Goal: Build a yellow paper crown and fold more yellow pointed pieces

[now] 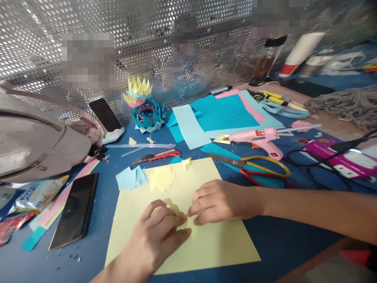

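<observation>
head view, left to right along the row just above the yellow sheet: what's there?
Keys → utility knife → scissors → glue gun → magenta power strip. Below that row, both hands, left hand and right hand, pinch a small yellow paper piece on the yellow sheet.

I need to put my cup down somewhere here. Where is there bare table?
Bare blue table shows right of the yellow sheet, below the right hand. A narrower strip lies between that sheet and the black phone. Around the scissors, glue gun and cables it is crowded.
</observation>
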